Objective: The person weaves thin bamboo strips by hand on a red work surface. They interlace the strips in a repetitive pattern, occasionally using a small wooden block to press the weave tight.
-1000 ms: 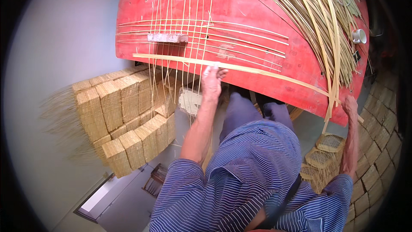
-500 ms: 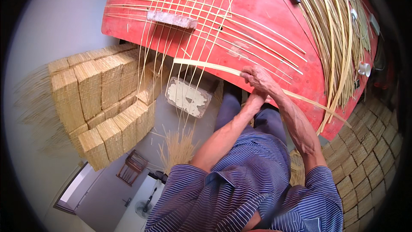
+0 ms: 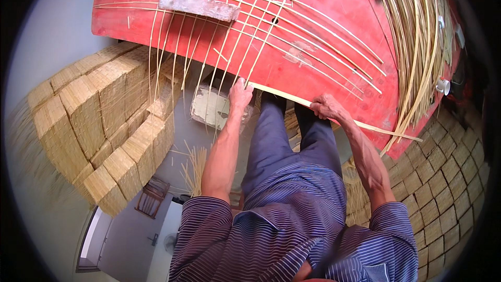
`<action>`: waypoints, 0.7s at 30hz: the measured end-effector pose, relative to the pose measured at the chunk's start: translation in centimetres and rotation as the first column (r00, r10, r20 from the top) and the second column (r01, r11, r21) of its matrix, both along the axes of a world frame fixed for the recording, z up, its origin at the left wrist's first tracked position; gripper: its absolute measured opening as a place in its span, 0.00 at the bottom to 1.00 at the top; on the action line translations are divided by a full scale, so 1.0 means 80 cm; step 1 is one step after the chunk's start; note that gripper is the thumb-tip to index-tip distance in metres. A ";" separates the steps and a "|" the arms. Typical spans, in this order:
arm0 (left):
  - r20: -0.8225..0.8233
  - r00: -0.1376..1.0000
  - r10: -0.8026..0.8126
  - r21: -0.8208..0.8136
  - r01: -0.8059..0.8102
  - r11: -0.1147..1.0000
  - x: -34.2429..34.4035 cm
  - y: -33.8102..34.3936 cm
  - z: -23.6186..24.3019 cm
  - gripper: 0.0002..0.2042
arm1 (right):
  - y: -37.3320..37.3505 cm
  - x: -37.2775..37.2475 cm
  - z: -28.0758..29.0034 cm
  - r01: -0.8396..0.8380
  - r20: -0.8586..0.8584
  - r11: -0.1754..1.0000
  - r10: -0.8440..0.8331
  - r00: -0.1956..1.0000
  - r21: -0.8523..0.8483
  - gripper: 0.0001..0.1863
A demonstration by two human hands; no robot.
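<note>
A flat pale bamboo-like strip (image 3: 282,94) is stretched between my hands along the near edge of the red table (image 3: 203,47). Its left end is pinched in my left hand (image 3: 240,95). Further along, my right hand (image 3: 327,107) grips it with closed fingers, and the rest runs past it to the table's right corner. Beyond my hands, thin strips lie crossed in an open lattice (image 3: 244,32), some hanging over the near edge. A whitish block (image 3: 198,7) rests across them.
Long strips lie bundled (image 3: 412,36) on the table's right, near a white cup (image 3: 442,86). Woven blocks (image 3: 91,115) are stacked at left, and more woven pieces (image 3: 443,198) at lower right. A worn stool (image 3: 209,107) stands below the table edge, close to loose strips (image 3: 194,169).
My hands were close together, crossing at the strip; now they are apart. The left has moved left to the strip's end, the right slightly right and down. The view has shifted.
</note>
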State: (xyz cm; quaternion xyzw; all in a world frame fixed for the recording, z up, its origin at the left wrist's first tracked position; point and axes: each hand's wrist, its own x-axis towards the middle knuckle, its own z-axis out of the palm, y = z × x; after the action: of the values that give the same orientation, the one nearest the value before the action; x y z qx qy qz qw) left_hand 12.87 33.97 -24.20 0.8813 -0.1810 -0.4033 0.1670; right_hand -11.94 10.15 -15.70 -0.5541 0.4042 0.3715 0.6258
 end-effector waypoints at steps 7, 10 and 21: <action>-0.326 0.916 0.232 -0.047 -0.261 0.964 0.027 0.012 0.024 0.18 | 0.007 0.005 -0.018 0.027 0.016 0.998 -0.027 0.999 0.051 0.14; -0.209 0.959 0.194 -0.093 -0.217 0.972 0.048 0.008 0.055 0.17 | 0.016 0.023 -0.023 0.066 0.073 0.997 -0.068 0.995 0.033 0.14; -0.104 0.986 0.130 -0.025 -0.134 0.991 0.103 0.015 0.018 0.16 | 0.035 0.072 -0.048 0.094 0.093 0.994 -0.100 0.991 0.061 0.12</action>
State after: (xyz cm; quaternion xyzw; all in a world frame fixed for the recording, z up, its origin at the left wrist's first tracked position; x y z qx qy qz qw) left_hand 21.08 35.18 -22.80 0.8669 -0.1199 -0.4328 0.2163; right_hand -6.20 12.98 -19.51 -0.5331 0.3895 0.3249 0.6771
